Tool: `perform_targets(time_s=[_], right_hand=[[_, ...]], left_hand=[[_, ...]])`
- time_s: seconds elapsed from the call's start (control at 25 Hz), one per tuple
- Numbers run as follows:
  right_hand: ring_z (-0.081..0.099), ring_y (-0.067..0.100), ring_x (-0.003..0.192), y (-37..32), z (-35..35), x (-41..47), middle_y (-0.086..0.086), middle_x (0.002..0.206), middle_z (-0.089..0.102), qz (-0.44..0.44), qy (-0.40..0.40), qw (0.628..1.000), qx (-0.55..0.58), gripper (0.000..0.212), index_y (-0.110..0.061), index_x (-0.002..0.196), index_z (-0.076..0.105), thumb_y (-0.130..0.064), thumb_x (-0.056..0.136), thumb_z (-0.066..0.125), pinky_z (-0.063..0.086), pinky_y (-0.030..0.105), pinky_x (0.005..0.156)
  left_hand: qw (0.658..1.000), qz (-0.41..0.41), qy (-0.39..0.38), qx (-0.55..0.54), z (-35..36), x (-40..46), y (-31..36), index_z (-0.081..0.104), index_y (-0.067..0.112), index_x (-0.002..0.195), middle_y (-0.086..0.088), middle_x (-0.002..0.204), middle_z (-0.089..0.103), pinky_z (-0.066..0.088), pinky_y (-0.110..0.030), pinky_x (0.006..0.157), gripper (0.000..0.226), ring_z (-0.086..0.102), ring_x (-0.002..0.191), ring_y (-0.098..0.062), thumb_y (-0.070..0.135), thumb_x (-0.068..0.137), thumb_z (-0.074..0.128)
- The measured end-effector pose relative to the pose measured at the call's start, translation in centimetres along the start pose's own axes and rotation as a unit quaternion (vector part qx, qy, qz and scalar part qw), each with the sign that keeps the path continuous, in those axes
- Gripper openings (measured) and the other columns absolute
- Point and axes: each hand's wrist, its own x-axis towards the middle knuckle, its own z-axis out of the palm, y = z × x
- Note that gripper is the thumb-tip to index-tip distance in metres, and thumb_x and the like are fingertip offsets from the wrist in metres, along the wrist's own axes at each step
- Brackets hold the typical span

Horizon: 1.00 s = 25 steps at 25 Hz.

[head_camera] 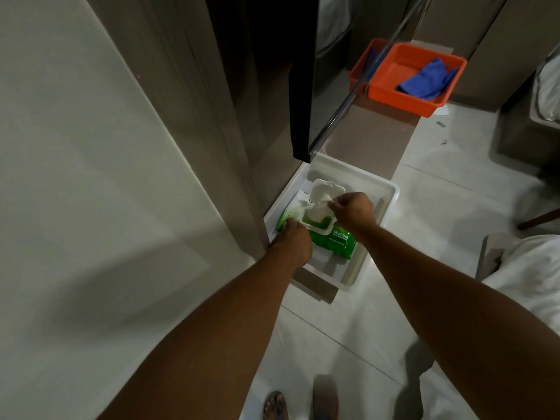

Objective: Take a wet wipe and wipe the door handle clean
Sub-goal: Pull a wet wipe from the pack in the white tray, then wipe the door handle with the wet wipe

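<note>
A green pack of wet wipes [336,241] lies in a white tray [375,189] on the floor, its white flip lid [325,189] standing open. My left hand [292,242] presses down on the left end of the pack. My right hand [353,210] pinches a white wet wipe [318,211] that comes up out of the pack's opening. A long metal bar door handle [360,86] runs along the edge of the dark door above the tray.
An orange tub [391,95] with a blue cloth [427,80] sits on a brown strip beyond the tray. A pale wall fills the left. A bed edge with white sheets is at the right. My sandalled foot [275,404] stands on the tiled floor.
</note>
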Motion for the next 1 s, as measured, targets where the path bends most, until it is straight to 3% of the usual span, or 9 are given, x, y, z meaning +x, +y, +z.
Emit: perform_targets(time_s=[0.16, 0.24, 0.32, 0.36, 0.48, 0.64, 0.8, 0.88, 1.0], right_hand=[[0.069, 0.024, 0.075, 0.0, -1.5, -0.8, 0.017, 0.091, 0.071, 0.019, 0.016, 0.996, 0.088, 0.011, -0.011, 0.080, 0.067, -0.015, 0.091, 0.068, 0.062, 0.040, 0.069], [0.065, 0.025, 0.073, -0.3, -2.0, -1.5, 0.019, 0.089, 0.069, 0.030, -0.004, 0.989, 0.145, 0.011, -0.008, 0.078, 0.065, -0.009, 0.088, 0.069, 0.057, 0.033, 0.058], [0.068, 0.025, 0.076, -1.0, -2.5, -2.4, 0.019, 0.096, 0.069, 0.053, -0.053, 0.973, 0.216, 0.003, -0.004, 0.089, 0.066, -0.002, 0.089, 0.066, 0.055, 0.027, 0.054], [0.070, 0.027, 0.081, -1.5, -2.7, -3.0, 0.019, 0.101, 0.069, 0.066, -0.077, 0.964, 0.246, 0.010, -0.002, 0.098, 0.065, 0.003, 0.089, 0.064, 0.058, 0.029, 0.057], [0.067, 0.034, 0.102, -3.1, -3.6, -6.0, 0.016, 0.117, 0.064, 0.091, -0.138, 0.945, 0.282, 0.031, -0.003, 0.116, 0.059, 0.009, 0.088, 0.062, 0.062, 0.044, 0.077], [0.059, 0.036, 0.114, -3.9, -5.3, -10.7, 0.013, 0.123, 0.062, 0.075, -0.230, 0.938, 0.248, 0.046, -0.011, 0.126, 0.056, 0.003, 0.084, 0.067, 0.054, 0.052, 0.094], [0.065, 0.034, 0.106, -6.0, -4.9, -16.9, 0.011, 0.117, 0.067, 0.035, -0.194, 0.959, 0.203, 0.037, -0.016, 0.118, 0.062, -0.018, 0.084, 0.076, 0.053, 0.055, 0.093], [0.066, 0.034, 0.102, -7.8, -3.8, -20.0, 0.013, 0.113, 0.068, 0.012, -0.226, 0.955, 0.189, 0.033, -0.016, 0.113, 0.063, -0.018, 0.082, 0.077, 0.056, 0.051, 0.088], [0.070, 0.035, 0.101, -11.1, -1.3, -25.0, 0.015, 0.110, 0.073, -0.025, -0.324, 0.933, 0.156, 0.046, -0.005, 0.118, 0.063, -0.016, 0.076, 0.080, 0.059, 0.048, 0.085]], left_hand=[[1.000, 0.008, -0.016, -0.021, -0.6, -0.2, 0.6, 0.029, 0.000, 0.146, -0.017, 0.151, 0.032, 0.046, -0.041, 0.100, 0.071, 0.049, 0.125, -0.033, 0.013, 0.086, 0.065], [0.989, 0.023, 0.021, -0.147, -1.7, -0.8, 1.4, 0.044, 0.007, 0.137, -0.014, 0.133, 0.050, 0.051, -0.039, 0.095, 0.061, 0.055, 0.116, -0.029, 0.014, 0.081, 0.068], [0.931, 0.018, 0.056, -0.359, -3.4, -2.5, 2.3, 0.056, 0.016, 0.122, -0.002, 0.107, 0.063, 0.053, -0.031, 0.076, 0.052, 0.061, 0.097, -0.019, 0.024, 0.072, 0.070], [0.891, 0.008, 0.056, -0.451, -4.4, -3.4, 2.8, 0.059, 0.019, 0.116, 0.002, 0.100, 0.065, 0.053, -0.031, 0.071, 0.050, 0.062, 0.091, -0.017, 0.029, 0.068, 0.068], [0.801, -0.034, 0.035, -0.596, -6.5, -5.7, 3.1, 0.062, 0.017, 0.114, -0.009, 0.112, 0.068, 0.058, -0.046, 0.086, 0.046, 0.066, 0.100, -0.029, 0.023, 0.069, 0.071], [0.816, -0.018, -0.010, -0.577, -7.5, -9.2, 1.7, 0.060, 0.013, 0.122, -0.009, 0.123, 0.065, 0.058, -0.048, 0.088, 0.051, 0.063, 0.107, -0.032, 0.004, 0.074, 0.077], [0.813, 0.003, -0.044, -0.580, -8.5, -15.9, -1.4, 0.059, 0.010, 0.125, -0.008, 0.126, 0.064, 0.057, -0.048, 0.091, 0.056, 0.062, 0.111, -0.034, 0.004, 0.073, 0.080], [0.798, 0.006, -0.036, -0.602, -9.3, -20.2, -4.0, 0.060, 0.006, 0.125, -0.012, 0.125, 0.065, 0.057, -0.047, 0.090, 0.057, 0.064, 0.109, -0.033, 0.002, 0.073, 0.080], [0.788, 0.007, 0.032, -0.615, -10.6, -27.7, -9.5, 0.063, 0.000, 0.113, -0.016, 0.122, 0.067, 0.057, -0.046, 0.090, 0.043, 0.065, 0.107, -0.033, 0.003, 0.073, 0.080]])
